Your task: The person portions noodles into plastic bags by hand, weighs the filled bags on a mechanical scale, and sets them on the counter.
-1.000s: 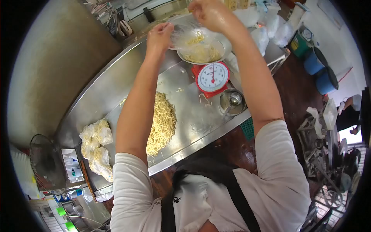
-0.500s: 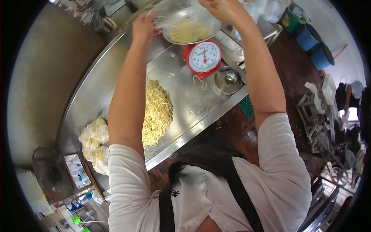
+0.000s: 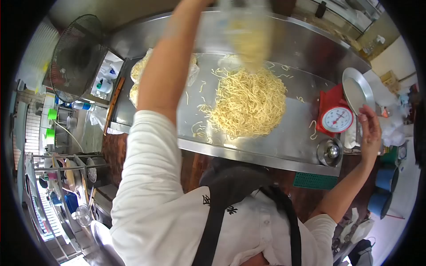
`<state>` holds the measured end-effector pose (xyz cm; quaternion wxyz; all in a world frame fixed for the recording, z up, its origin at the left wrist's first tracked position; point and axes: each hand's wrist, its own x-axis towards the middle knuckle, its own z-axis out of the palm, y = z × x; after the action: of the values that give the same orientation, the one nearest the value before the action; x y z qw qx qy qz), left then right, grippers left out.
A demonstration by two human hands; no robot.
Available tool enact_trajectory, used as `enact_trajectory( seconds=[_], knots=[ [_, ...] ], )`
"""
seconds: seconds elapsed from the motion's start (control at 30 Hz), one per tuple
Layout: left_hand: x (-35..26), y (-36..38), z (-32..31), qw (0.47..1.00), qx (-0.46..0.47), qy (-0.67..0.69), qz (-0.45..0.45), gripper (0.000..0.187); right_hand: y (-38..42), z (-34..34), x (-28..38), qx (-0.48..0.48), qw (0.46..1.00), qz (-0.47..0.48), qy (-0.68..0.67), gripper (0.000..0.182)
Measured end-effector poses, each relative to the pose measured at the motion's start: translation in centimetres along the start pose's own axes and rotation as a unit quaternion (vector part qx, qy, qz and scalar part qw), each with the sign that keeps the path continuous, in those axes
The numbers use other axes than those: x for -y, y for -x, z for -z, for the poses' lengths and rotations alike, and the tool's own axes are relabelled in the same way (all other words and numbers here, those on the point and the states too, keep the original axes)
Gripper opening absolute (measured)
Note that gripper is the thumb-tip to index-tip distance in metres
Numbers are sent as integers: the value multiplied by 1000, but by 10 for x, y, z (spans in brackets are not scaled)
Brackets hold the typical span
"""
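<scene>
My left forearm (image 3: 177, 57) reaches up past the top edge, which cuts off the hand. Beside it, a clear plastic bag of noodles (image 3: 250, 40) hangs in the air, smeared by motion, above a large loose pile of yellow noodles (image 3: 248, 104) on the steel worktop (image 3: 262, 148). At the right, my right hand (image 3: 370, 133) is open with nothing in it, its fingers apart. Its fingertips are right at the lower rim of a round metal pan (image 3: 358, 91), on the red dial scale (image 3: 336, 116).
A metal bowl with a ladle (image 3: 330, 152) stands at the worktop's front right corner. Bagged noodles (image 3: 135, 91) lie at the left end, partly behind my arm. A large fan (image 3: 75, 57) stands beyond. Blue buckets (image 3: 387, 178) are on the floor at right.
The noodles that were in the scale pan are out of it, and a filled bag is now over the pile. My left arm has swung left; my right hand has lowered beside the pan. The view has turned.
</scene>
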<state>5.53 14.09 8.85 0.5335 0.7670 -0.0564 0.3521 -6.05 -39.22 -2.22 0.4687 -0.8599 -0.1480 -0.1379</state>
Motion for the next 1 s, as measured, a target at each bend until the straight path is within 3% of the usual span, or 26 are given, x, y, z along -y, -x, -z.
enact_trajectory(
  seconds=[0.1,0.17,0.23,0.3,0.37,0.4,0.43,0.53,0.57,0.63,0.67,0.73,0.77,0.83,0.9,0.97,1.0],
  knots=[
    [163,-42,130,936,35,-347,-44,32,9,-52,21,42,999,-28,-3,26],
    [278,-28,197,871,82,-484,17,30,19,-81,15,65,995,-50,57,25],
    [384,13,241,824,143,-520,173,21,32,-105,31,102,991,-73,55,26],
    [457,58,261,808,160,-504,260,14,47,-116,34,133,984,-97,67,24],
    [462,95,248,840,81,-501,191,18,55,-112,35,150,981,-104,64,24],
    [439,114,228,839,26,-535,95,20,63,-103,33,150,980,-112,66,24],
    [421,124,211,857,12,-511,66,14,69,-92,22,131,979,-141,64,24],
    [336,188,133,948,98,-269,140,30,89,-43,-32,-1,968,-224,118,23],
    [303,212,97,956,144,-186,173,40,93,-19,-52,-47,977,-171,119,24],
    [227,261,30,946,237,-50,216,58,95,40,-104,-178,948,-191,181,26],
    [212,295,2,927,273,52,250,56,90,71,-127,-241,923,-199,224,28],
    [115,335,-70,882,310,101,341,54,68,130,-183,-326,871,-186,316,33],
    [104,363,-94,860,318,159,367,55,53,164,-222,-356,844,-163,367,36],
    [78,393,-137,817,404,136,388,50,19,224,-291,-336,831,-150,418,45],
    [52,406,-173,793,429,125,413,47,-22,262,-357,-255,775,-138,561,51],
    [42,409,-200,791,453,83,404,45,-44,280,-384,-235,772,-149,571,53],
    [36,411,-211,789,462,63,401,44,-55,285,-396,-253,804,-166,512,52]
  ],
)
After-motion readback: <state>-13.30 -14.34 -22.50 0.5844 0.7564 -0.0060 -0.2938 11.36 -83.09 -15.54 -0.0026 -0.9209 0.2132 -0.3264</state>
